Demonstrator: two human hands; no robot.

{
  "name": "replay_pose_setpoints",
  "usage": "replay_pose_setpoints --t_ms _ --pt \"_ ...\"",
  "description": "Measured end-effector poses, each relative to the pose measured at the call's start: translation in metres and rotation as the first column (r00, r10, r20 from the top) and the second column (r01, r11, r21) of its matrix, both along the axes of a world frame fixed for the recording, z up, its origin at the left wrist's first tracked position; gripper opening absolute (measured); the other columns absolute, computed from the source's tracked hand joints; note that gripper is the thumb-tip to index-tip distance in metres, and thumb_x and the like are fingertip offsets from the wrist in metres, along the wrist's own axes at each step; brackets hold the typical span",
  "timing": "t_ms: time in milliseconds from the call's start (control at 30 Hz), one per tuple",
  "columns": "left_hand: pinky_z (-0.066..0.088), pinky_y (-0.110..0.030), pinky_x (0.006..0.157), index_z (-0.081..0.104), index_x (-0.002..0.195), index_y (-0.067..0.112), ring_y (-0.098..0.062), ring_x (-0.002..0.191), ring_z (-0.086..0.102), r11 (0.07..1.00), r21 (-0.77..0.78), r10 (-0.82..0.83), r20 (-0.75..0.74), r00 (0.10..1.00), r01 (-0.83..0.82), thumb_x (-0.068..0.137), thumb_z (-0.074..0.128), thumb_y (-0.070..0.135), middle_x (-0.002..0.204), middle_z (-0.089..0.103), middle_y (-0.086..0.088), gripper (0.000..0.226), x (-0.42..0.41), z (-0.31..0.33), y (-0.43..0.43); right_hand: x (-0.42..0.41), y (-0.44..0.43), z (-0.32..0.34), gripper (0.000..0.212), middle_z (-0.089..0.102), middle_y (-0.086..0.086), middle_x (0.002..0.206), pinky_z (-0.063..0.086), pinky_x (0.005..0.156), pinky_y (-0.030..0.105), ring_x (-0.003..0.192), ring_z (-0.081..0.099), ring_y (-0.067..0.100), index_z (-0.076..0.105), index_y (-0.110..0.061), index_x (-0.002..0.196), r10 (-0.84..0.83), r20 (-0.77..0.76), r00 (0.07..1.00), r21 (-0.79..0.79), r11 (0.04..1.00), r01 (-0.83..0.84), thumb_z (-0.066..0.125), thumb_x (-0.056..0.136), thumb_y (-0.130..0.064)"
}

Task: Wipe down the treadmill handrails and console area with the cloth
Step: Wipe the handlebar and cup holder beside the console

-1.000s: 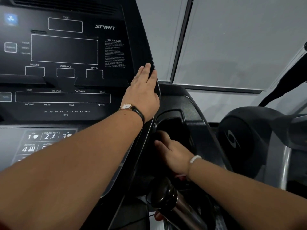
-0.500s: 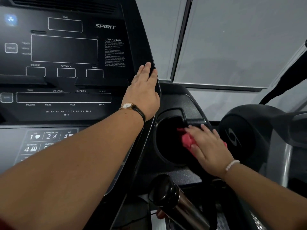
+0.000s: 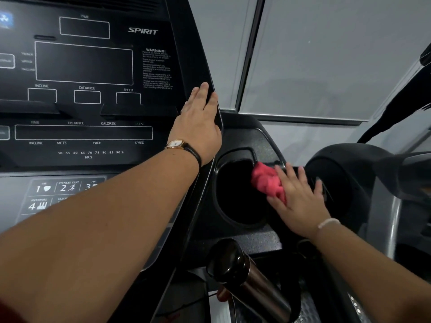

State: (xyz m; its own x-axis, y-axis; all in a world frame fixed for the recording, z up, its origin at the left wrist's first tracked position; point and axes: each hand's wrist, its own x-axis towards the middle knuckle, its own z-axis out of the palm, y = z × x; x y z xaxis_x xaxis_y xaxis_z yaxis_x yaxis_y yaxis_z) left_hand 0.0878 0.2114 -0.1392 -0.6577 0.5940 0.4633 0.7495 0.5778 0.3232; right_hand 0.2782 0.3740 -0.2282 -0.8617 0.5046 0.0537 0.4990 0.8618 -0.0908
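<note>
Head cam view: black Spirit treadmill console (image 3: 88, 94) fills the left side, displays dark, grey keypad (image 3: 46, 194) below. Left hand (image 3: 199, 125) lies flat and open on the console's right edge, gold watch (image 3: 175, 144) on the wrist. Right hand (image 3: 297, 199), fingers spread, presses a crumpled pink cloth (image 3: 268, 181) onto the right rim of the round cup holder (image 3: 235, 194). A handrail end (image 3: 247, 276), black cap and metal tube, sits below it. Behind are pale grey wall panels (image 3: 326, 54) and a second machine (image 3: 345, 183) just right.
</note>
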Motion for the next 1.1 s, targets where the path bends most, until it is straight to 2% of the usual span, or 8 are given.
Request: replay_pose_setpoints --t_ms 233,467,533,633,733,867,967,1100 --pt "0.02 -0.038 0.116 0.018 0.148 0.013 -0.018 0.145 0.001 1.0 -0.003 0.0 0.008 1.0 0.0 0.092 0.039 0.013 0.158 0.003 -0.004 0.06 0.001 0.0 0.0 0.024 -0.037 -0.006 0.062 0.038 -0.01 0.147 0.013 0.115 0.041 0.142 0.02 0.016 0.039 -0.034 0.137 0.454 -0.106 0.885 -0.069 0.884 -0.462 0.03 0.084 -0.067" --pt "0.019 -0.038 0.117 0.018 0.148 0.013 -0.018 0.145 0.001 1.0 -0.001 0.002 0.014 1.0 -0.002 0.091 0.04 0.012 0.158 0.002 -0.004 0.061 0.001 0.001 -0.001 -0.022 0.011 0.002 0.055 0.028 0.006 0.152 0.014 0.113 0.051 0.142 0.017 0.032 0.046 -0.022 0.135 -0.037 -0.154 0.987 -0.025 0.999 0.034 0.052 0.086 -0.047" --pt "0.017 -0.037 0.117 0.018 0.148 0.013 -0.018 0.145 0.0 1.0 -0.003 0.0 0.015 1.0 0.001 0.091 0.039 0.012 0.158 0.001 -0.004 0.061 0.002 0.001 0.0 -0.032 0.005 0.002 0.048 0.05 0.016 0.125 0.035 0.1 0.049 0.117 0.043 0.04 0.063 -0.017 0.116 -0.048 -0.317 0.947 0.073 0.995 0.075 0.054 0.078 -0.045" --pt "0.016 -0.036 0.117 0.017 0.148 0.013 -0.018 0.145 0.0 1.0 -0.005 0.0 0.017 1.0 0.0 0.091 0.039 0.012 0.158 0.001 -0.004 0.061 0.001 0.001 -0.001 -0.041 -0.003 0.004 0.034 0.054 0.01 0.091 0.043 0.076 0.04 0.085 0.051 0.035 0.067 -0.013 0.096 0.017 -0.48 0.877 0.132 0.99 0.053 0.059 0.065 -0.023" --pt "0.017 -0.037 0.117 0.017 0.148 0.013 -0.018 0.145 0.0 1.0 -0.005 0.002 0.01 1.0 -0.002 0.091 0.039 0.013 0.158 0.001 -0.004 0.061 0.0 0.001 -0.001 -0.048 -0.009 0.014 0.032 0.054 0.007 0.096 0.043 0.077 0.036 0.092 0.054 0.032 0.06 -0.013 0.099 0.029 -0.365 0.931 -0.021 0.999 -0.04 0.06 0.068 -0.011" --pt "0.018 -0.038 0.117 0.017 0.148 0.013 -0.018 0.145 0.0 1.0 -0.017 0.003 0.012 1.0 -0.003 0.091 0.038 0.013 0.158 0.001 -0.004 0.061 0.001 0.0 0.0 -0.052 -0.03 0.032 0.019 0.06 0.008 0.099 0.042 0.078 0.032 0.097 0.057 0.029 0.043 -0.016 0.088 0.242 -0.045 0.969 0.075 0.968 -0.238 0.056 0.075 -0.02" --pt "0.018 -0.038 0.117 0.017 0.148 0.013 -0.018 0.145 0.0 1.0 -0.013 0.007 0.003 1.0 -0.007 0.091 0.038 0.013 0.158 0.001 -0.003 0.061 0.001 0.001 -0.001 -0.058 -0.054 0.038 0.021 0.063 0.015 0.101 0.044 0.076 0.032 0.096 0.059 0.033 0.041 -0.013 0.093 0.217 0.029 0.976 -0.254 0.946 -0.203 0.054 0.088 -0.029" --pt "0.019 -0.038 0.117 0.017 0.148 0.014 -0.017 0.145 0.0 1.0 -0.017 0.014 0.009 1.0 -0.013 0.091 0.039 0.013 0.158 0.001 -0.003 0.061 0.001 0.001 0.0 -0.057 -0.077 0.028 0.039 0.06 0.002 0.107 0.042 0.096 0.026 0.101 0.057 0.012 0.053 -0.007 0.117 0.086 -0.176 0.981 -0.802 0.566 -0.194 0.041 0.097 -0.038"
